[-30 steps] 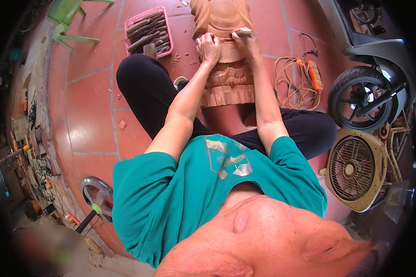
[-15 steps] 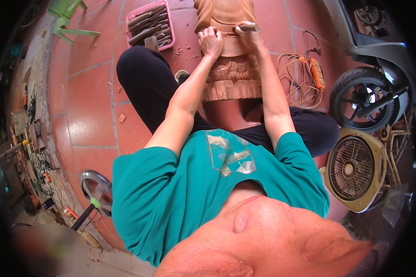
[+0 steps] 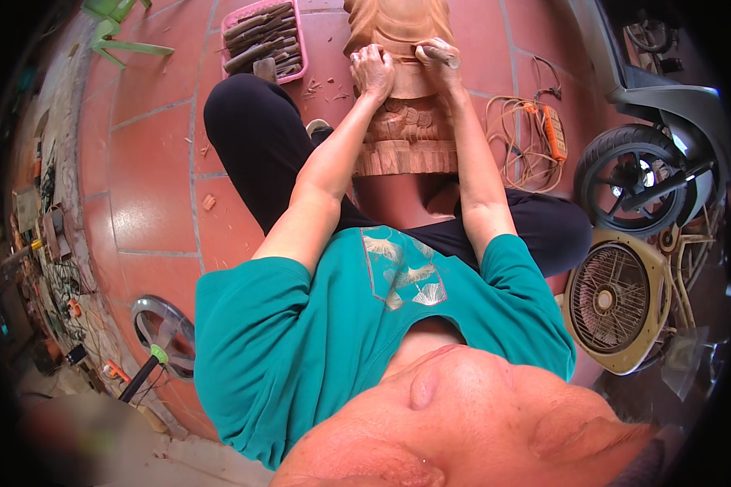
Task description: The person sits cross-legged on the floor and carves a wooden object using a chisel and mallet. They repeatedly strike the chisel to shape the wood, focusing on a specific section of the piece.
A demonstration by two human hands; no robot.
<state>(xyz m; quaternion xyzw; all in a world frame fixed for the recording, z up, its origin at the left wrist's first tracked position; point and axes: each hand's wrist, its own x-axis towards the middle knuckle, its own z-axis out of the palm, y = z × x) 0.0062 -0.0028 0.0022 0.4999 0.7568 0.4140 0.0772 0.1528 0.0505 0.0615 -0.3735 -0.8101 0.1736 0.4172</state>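
A reddish-brown wood carving (image 3: 406, 122) lies lengthwise in front of me, with draped folds at its far part and a rough block base close to my lap. My left hand (image 3: 373, 71) is closed over the carving's left edge, its fingers bent against the wood. On the opposite side, my right hand (image 3: 440, 68) grips a carving chisel (image 3: 437, 54) by its wooden handle. The handle's end sticks out toward the right. Its blade is hidden from view, and so are the left fingertips.
A pink basket (image 3: 302, 49) of wooden-handled tools stands at the far left, beside a mallet-like block (image 3: 265, 69). Wood chips (image 3: 209, 202) litter the tiles. To the right are an orange power strip (image 3: 555, 132) with coiled cord, a motorbike wheel (image 3: 633, 178) and a fan (image 3: 617, 300).
The chisel handle has tipped from nearly level to slanting down toward the lower right as my right hand turned. My left hand stays on the carving. The whole view has shifted slightly.
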